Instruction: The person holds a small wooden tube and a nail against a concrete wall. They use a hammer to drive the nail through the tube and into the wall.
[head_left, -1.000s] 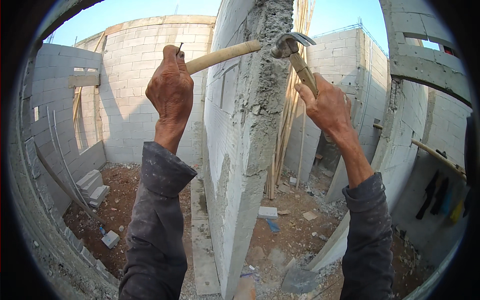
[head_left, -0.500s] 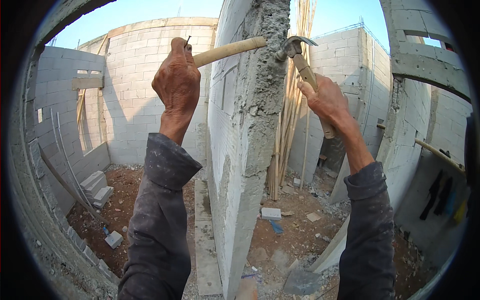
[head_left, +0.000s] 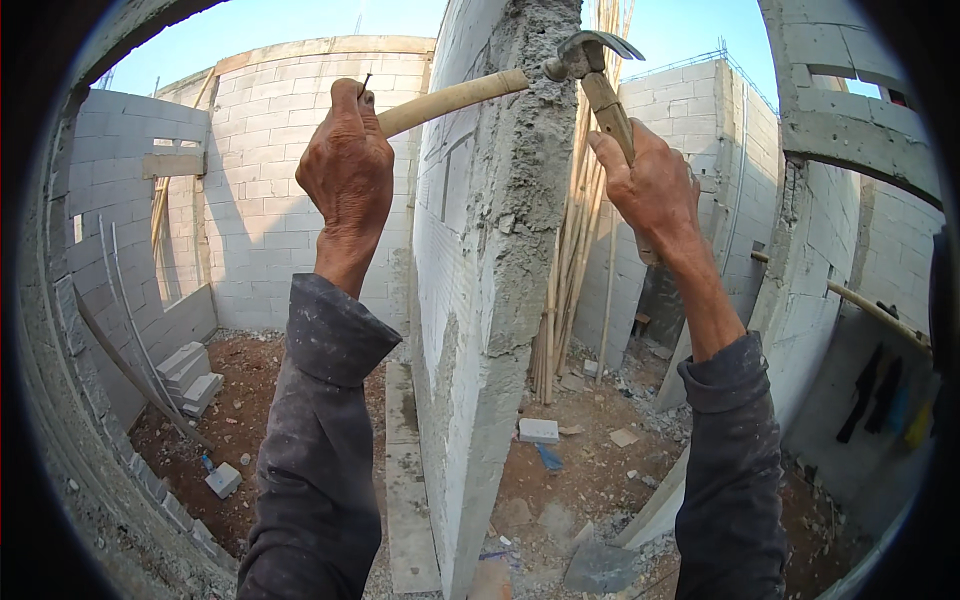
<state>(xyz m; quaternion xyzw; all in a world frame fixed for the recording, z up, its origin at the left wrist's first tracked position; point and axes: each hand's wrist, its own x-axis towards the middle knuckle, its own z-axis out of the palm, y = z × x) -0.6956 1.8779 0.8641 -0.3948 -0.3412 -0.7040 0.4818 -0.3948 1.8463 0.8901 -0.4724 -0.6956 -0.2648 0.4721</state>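
Note:
My left hand is closed around a pale, slightly curved wooden stick. A dark nail sticks up between its thumb and finger. The stick's free end reaches across to the rough concrete end of a block wall; whether it touches cannot be told. On the other side, my right hand grips a claw hammer by its wooden handle. The metal head is raised beside the wall's edge, a little above the stick's end, with the claw pointing right.
Bamboo poles lean upright behind the wall on the right. White blocks are stacked on the dirt floor at left, and a single block lies at right. Clothes hang on the far right wall.
The hammer has risen, its head now higher beside the wall's edge. My left hand, with stick and nail, has shifted slightly left in the picture.

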